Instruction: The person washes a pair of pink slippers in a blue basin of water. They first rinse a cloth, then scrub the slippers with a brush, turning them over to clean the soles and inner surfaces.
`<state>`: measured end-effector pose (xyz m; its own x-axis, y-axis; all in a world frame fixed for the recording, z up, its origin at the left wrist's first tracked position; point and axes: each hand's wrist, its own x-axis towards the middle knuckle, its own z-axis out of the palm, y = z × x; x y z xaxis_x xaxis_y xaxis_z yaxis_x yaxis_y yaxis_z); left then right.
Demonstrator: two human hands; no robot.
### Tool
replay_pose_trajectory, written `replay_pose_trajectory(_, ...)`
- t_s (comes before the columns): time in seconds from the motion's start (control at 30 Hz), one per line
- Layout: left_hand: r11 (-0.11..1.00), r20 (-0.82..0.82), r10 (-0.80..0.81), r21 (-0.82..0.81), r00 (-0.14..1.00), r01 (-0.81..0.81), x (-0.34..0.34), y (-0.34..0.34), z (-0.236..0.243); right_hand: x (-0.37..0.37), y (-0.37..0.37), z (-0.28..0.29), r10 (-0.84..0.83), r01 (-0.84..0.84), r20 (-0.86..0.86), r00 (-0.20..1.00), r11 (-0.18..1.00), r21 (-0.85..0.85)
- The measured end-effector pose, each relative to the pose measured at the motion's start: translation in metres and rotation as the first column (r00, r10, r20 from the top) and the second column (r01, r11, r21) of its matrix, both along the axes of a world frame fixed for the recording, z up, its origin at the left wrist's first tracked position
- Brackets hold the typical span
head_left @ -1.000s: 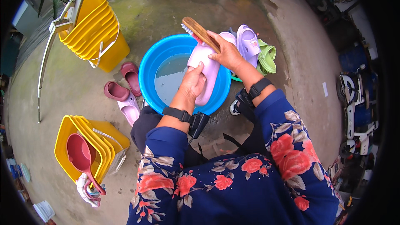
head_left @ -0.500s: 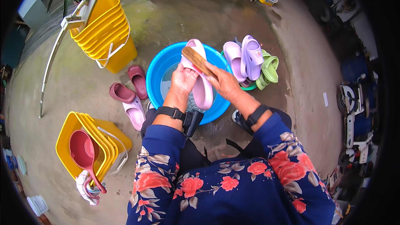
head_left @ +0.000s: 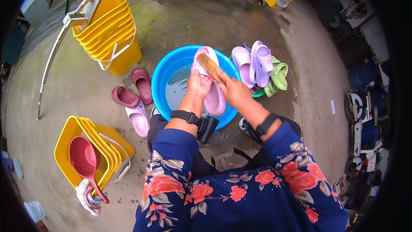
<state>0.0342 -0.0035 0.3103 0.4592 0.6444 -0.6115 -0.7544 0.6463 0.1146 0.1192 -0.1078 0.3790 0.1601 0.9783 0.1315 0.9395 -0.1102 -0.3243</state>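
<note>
Over a blue basin (head_left: 159, 77) with water in it, my left hand (head_left: 200, 87) grips a pale pink slipper (head_left: 215, 102) by its side near the middle. My right hand (head_left: 235, 91) is closed around a wooden-backed scrubbing brush (head_left: 208, 66), which lies across the slipper's upper part. The brush's bristles are mostly hidden under its wooden back. To the right of the basin, lilac slippers (head_left: 260, 63) and green clogs (head_left: 280, 76) are heaped in a green container (head_left: 259, 94), of which only part of the rim shows.
Left of the basin lie dark red clogs (head_left: 141, 85) and another pink slipper (head_left: 138, 119). Nested yellow buckets (head_left: 124, 58) stand at the far left. Nearer, more yellow buckets (head_left: 112, 148) lie tilted, with a red dipper (head_left: 83, 157) and a cloth (head_left: 88, 197) at their mouth.
Both hands, the slipper and the brush have shifted slightly to the right. The brush has moved a little along the slipper's upper part. Both grips stay the same.
</note>
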Motion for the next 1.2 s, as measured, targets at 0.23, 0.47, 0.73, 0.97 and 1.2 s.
replay_pose_trajectory(0.23, 0.998, 0.054, 0.038, 0.056, 0.998, -0.041, 0.009, -0.008, -0.004, -0.004, -0.002, 0.003, -0.009, 0.008, 0.016, 1.0, 1.0, 0.019)
replay_pose_trajectory(0.47, 0.996, 0.009, 0.09, 0.024, 0.996, -0.09, 0.003, -0.003, 0.001, -0.004, -0.002, 0.004, -0.015, 0.009, -0.028, 0.999, 0.979, -0.205)
replay_pose_trajectory(0.73, 0.994, 0.093, 0.077, 0.067, 0.993, -0.083, 0.002, -0.007, 0.0, -0.006, 0.003, 0.003, -0.039, 0.039, -0.002, 0.999, 0.999, -0.034)
replay_pose_trajectory(0.97, 0.992, 0.144, 0.09, 0.07, 0.986, -0.101, 0.002, 0.001, -0.002, -0.004, 0.004, 0.0, 0.015, -0.016, 0.054, 0.998, 1.0, 0.005)
replay_pose_trajectory(1.2, 0.988, 0.01, 0.106, 0.11, 0.994, -0.107, -0.011, -0.002, 0.022, 0.011, -0.013, -0.003, -0.134, 0.12, -0.08, 0.988, 0.979, -0.162)
